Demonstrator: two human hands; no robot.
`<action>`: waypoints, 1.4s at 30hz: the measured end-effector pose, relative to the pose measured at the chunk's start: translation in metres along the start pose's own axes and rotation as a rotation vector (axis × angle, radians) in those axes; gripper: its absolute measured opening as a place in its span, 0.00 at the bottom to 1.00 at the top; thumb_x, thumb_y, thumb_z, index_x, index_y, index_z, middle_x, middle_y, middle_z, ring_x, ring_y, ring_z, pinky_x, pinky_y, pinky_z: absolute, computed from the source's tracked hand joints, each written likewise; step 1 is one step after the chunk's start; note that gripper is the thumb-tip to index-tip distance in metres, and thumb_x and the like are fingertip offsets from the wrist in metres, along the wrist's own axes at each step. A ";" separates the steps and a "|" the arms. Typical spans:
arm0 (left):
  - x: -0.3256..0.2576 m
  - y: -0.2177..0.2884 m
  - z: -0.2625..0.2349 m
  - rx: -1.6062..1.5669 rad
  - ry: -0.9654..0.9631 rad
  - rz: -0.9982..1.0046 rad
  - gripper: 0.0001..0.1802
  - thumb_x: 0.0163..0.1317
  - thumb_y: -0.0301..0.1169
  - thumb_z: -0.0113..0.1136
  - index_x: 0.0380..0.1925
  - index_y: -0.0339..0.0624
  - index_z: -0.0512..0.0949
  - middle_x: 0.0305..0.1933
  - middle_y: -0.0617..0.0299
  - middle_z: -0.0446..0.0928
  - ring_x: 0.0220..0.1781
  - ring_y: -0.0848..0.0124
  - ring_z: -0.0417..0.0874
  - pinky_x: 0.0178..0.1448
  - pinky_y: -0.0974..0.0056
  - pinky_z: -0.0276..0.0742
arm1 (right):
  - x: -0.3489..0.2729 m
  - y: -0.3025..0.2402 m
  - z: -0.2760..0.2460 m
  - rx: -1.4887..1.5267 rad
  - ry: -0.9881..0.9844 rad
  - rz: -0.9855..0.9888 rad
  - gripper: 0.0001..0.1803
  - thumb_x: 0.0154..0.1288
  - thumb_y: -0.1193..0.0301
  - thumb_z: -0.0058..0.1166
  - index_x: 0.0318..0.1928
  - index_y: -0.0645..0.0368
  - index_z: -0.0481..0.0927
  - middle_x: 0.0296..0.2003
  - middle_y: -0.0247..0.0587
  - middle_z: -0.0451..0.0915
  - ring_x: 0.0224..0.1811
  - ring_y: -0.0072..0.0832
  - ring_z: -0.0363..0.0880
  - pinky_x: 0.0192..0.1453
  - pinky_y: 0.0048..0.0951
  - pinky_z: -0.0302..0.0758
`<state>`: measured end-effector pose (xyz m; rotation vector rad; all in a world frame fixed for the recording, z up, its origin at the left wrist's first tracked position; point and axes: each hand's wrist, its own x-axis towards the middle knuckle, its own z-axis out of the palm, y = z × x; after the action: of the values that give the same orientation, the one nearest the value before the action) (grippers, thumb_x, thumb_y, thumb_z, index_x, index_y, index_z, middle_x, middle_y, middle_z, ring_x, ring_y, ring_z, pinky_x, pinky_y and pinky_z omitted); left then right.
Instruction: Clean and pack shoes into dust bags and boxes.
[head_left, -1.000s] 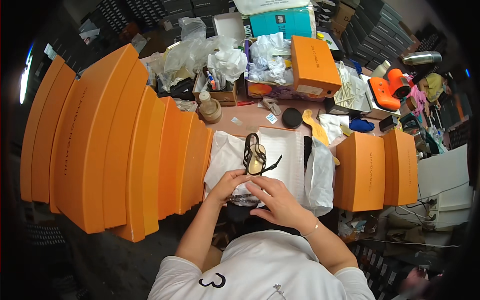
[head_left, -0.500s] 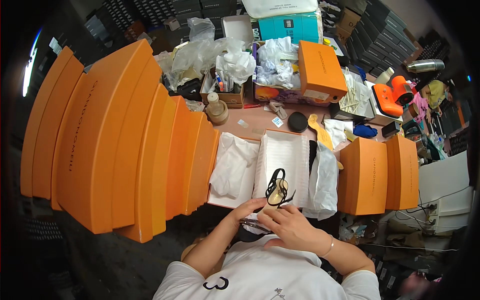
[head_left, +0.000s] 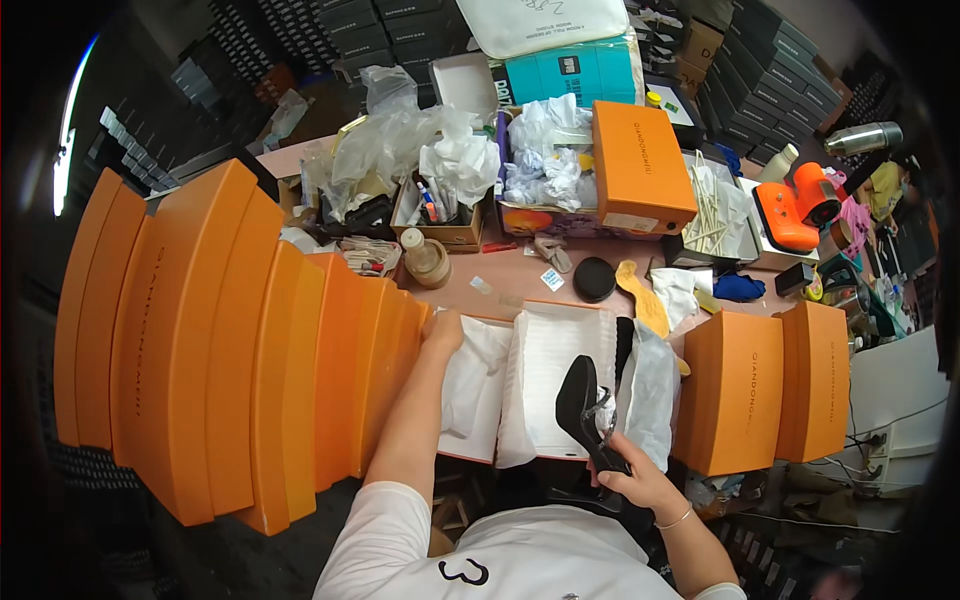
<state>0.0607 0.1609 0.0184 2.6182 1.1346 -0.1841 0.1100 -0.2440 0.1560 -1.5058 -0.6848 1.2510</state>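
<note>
Near the pink tabletop (head_left: 515,275), at one o'clock, a black sandal (head_left: 577,400) is gripped heel-end by the right hand (head_left: 640,478), seemingly to expose its sole. At eleven, the left hand (head_left: 443,331) is curled, hold unclear.

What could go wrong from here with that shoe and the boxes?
The right hand grips the black shoe near its heel end, so the shoe might tip or slip.
The left hand is right beside the row of orange boxes; a nudge could shift them.
The white liner droops past the open box's near rim and might snag.
</note>
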 end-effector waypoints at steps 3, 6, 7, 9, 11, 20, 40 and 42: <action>0.006 -0.003 -0.004 -0.261 0.108 0.060 0.14 0.63 0.31 0.48 0.43 0.36 0.78 0.36 0.47 0.80 0.40 0.56 0.82 0.44 0.56 0.76 | -0.004 0.008 0.006 0.195 0.120 -0.122 0.48 0.55 0.73 0.54 0.74 0.52 0.43 0.44 0.46 0.75 0.38 0.29 0.78 0.44 0.30 0.75; -0.049 0.020 -0.062 -0.919 0.254 0.263 0.11 0.63 0.33 0.52 0.34 0.36 0.77 0.30 0.59 0.77 0.32 0.71 0.77 0.39 0.66 0.72 | -0.015 0.006 0.013 0.335 0.209 -0.156 0.56 0.53 0.68 0.54 0.75 0.43 0.30 0.46 0.53 0.74 0.35 0.31 0.78 0.36 0.29 0.75; -0.070 0.025 -0.078 -1.041 0.230 0.279 0.10 0.63 0.33 0.53 0.33 0.36 0.77 0.29 0.63 0.76 0.32 0.75 0.74 0.39 0.70 0.70 | -0.016 0.005 0.013 0.396 0.172 -0.174 0.55 0.54 0.67 0.53 0.75 0.42 0.31 0.46 0.54 0.74 0.34 0.31 0.78 0.36 0.30 0.75; -0.101 0.027 -0.090 -1.212 0.222 0.290 0.09 0.63 0.32 0.55 0.31 0.38 0.76 0.29 0.67 0.73 0.32 0.80 0.70 0.38 0.73 0.67 | -0.015 -0.020 0.022 0.581 0.038 -0.240 0.52 0.57 0.67 0.53 0.75 0.49 0.34 0.47 0.53 0.75 0.32 0.30 0.77 0.39 0.31 0.75; -0.127 0.027 -0.089 -1.317 0.224 0.285 0.08 0.64 0.32 0.57 0.31 0.38 0.75 0.30 0.69 0.72 0.32 0.80 0.67 0.37 0.72 0.66 | -0.006 -0.040 0.034 0.619 -0.084 -0.237 0.51 0.57 0.65 0.53 0.75 0.49 0.37 0.47 0.52 0.75 0.33 0.29 0.77 0.40 0.30 0.74; -0.231 -0.027 -0.052 -0.807 0.189 0.097 0.20 0.49 0.21 0.66 0.44 0.35 0.72 0.39 0.54 0.74 0.39 0.66 0.79 0.43 0.64 0.75 | 0.070 0.000 0.100 -0.442 0.196 -0.160 0.36 0.58 0.59 0.54 0.63 0.63 0.61 0.40 0.58 0.75 0.41 0.47 0.77 0.48 0.41 0.72; -0.205 0.050 -0.117 -0.703 0.188 0.630 0.13 0.51 0.21 0.64 0.39 0.36 0.81 0.35 0.56 0.75 0.36 0.61 0.79 0.39 0.64 0.74 | 0.038 0.022 0.093 1.485 -0.356 0.009 0.29 0.65 0.58 0.44 0.64 0.52 0.58 0.45 0.52 0.70 0.30 0.32 0.69 0.26 0.27 0.66; -0.206 0.054 -0.117 -0.720 0.170 0.606 0.11 0.52 0.22 0.65 0.38 0.36 0.82 0.35 0.56 0.75 0.36 0.62 0.79 0.39 0.65 0.74 | 0.038 0.025 0.091 1.481 -0.371 0.005 0.28 0.65 0.57 0.44 0.63 0.54 0.59 0.45 0.52 0.70 0.30 0.32 0.69 0.26 0.27 0.66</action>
<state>-0.0397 0.0180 0.1872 2.1904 0.2955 0.4867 0.0312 -0.1873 0.1240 -0.0520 0.1291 1.4752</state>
